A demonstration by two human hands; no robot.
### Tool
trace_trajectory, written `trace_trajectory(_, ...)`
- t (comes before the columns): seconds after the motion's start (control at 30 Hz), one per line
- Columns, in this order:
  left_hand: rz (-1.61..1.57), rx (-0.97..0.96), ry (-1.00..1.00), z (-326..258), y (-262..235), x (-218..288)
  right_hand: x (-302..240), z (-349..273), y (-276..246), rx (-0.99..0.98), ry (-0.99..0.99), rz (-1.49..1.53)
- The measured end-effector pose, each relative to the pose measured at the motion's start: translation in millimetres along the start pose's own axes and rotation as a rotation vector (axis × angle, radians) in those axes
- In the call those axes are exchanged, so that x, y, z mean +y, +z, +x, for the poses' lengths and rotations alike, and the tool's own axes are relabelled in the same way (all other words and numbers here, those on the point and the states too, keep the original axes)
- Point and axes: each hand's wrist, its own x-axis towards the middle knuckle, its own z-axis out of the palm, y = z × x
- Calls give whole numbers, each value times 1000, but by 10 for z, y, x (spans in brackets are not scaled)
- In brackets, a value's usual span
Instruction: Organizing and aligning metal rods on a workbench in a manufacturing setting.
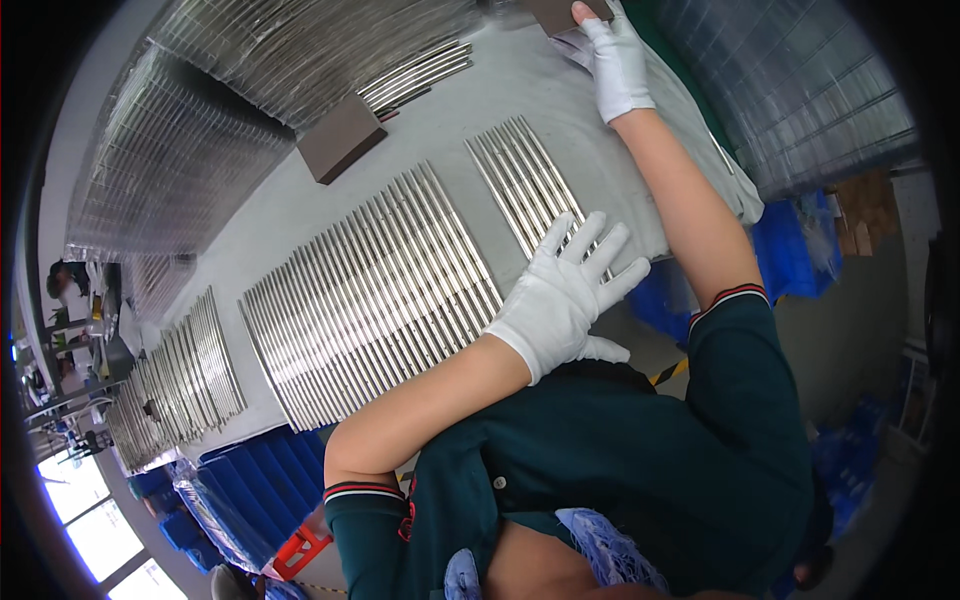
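Up at the top edge, the right hand (622, 70), in a white glove with the thumb tip showing bare, had a brown block (570, 14) gripped, the thumb pressed over its face and part of the block cut off by the frame. And down below came the left hand (560, 300), gloved in white too, open with its fingers spread wide, holding nothing, over the near ends of a small set of metal rods (515, 175); whether it touched them, one could not tell. Just left of that set lay the big one, a broad row of shiny rods (370, 295) side by side on the grey counter (430, 128), their ends slanting away. Beyond it sat a second brown block (340, 138), just beside a short bundle of rods (425, 72). Further left, another row of rods (185, 375) ran near the counter's edge, while a large clear-wrapped stack (190, 140) filled the far side. Below the near edge stood blue bins (265, 470), with a red piece (300, 550) by them, and more blue plastic (795, 245) showed past the right forearm.
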Motion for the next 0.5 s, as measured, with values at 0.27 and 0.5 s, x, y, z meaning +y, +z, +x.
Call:
trace_trajectory(0.27, -22, 1, -66, -267, -19, -35, 101, 31, 57, 17, -6, 36)
trace_trajectory(0.5, -17, -36, -130, -584, -122, -17, 145, 128, -127, -60, -53, 38)
